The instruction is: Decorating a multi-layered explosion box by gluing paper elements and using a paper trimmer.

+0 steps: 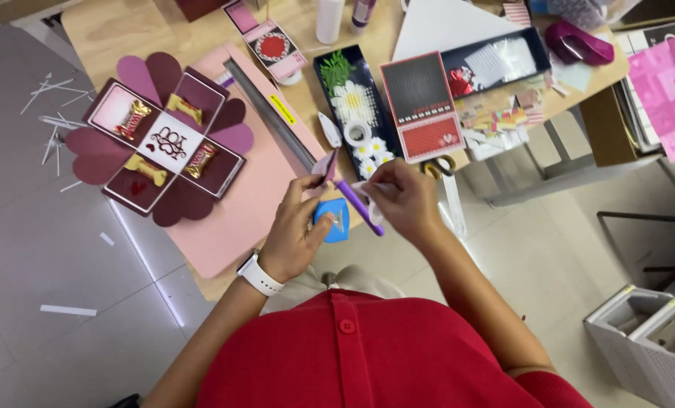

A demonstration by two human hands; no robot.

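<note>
Item, nearest: my left hand (292,234), watch (259,274) at the wrist, fingers pinched on a small pale paper petal (324,165) held just off the table's near edge. Item: my right hand (399,198), closed around a purple pen-like tool (358,207) that slants down toward the left hand, with a scrap of white paper (364,189) caught in the same fingers. Step in hand, by my reckoning — shaping or curling the petal against the tool; the next move calls for a light, steady roll without creasing the paper. Item, below the hands: a blue paper punch (332,220), just beside my left thumb. Item, beyond: a pink sheet (239,211) overhanging the wooden table (118,30), a metal ruler (273,113) lying across it, an opened maroon box card (163,140) with wrapped sweets. Item, farther right: a dark tray of white paper flowers (356,106), scissors (437,168) at the edge. Room — open floor under my hands, the tabletop crowded.
</note>
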